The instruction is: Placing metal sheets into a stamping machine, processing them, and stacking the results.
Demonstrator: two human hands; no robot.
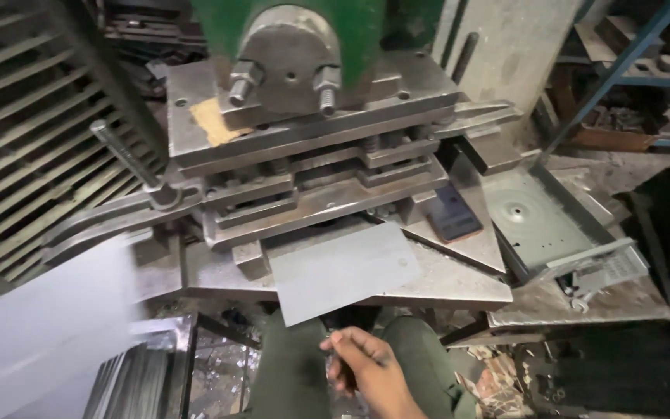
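So, the person sits right in front of a heavy press [304, 147], green-trousered knees showing under the front edge of its steel bed [459, 279], which is what carries everything here. Only one hand is in view, the right hand [362, 368], down below that front edge between the knees. Its fingers are loosely curled and it's not gripping anything; the fingertips are near the bottom edge of a flat grey metal sheet [343, 268] but don't look like they touch it. That sheet lies on the bed near the middle of the front edge, tilted a bit, its near corner hanging out over the edge and its far edge tucked under the stacked steel die plates [312, 186] of the press. The left hand isn't visible at all. At the lower left there's a big pale blurred sheet [40, 326], too smeared to tell much about, and beside it a stack of thin metal strips standing on edge in a bin [137, 380]. Toward the right edge of the bed a dark phone [453, 216] lies on a slanted plate, and just past that sits a grey pressed tray with a round stamped dimple [537, 221]. A long lever bar [126, 155] sticks up at the left side of the press.
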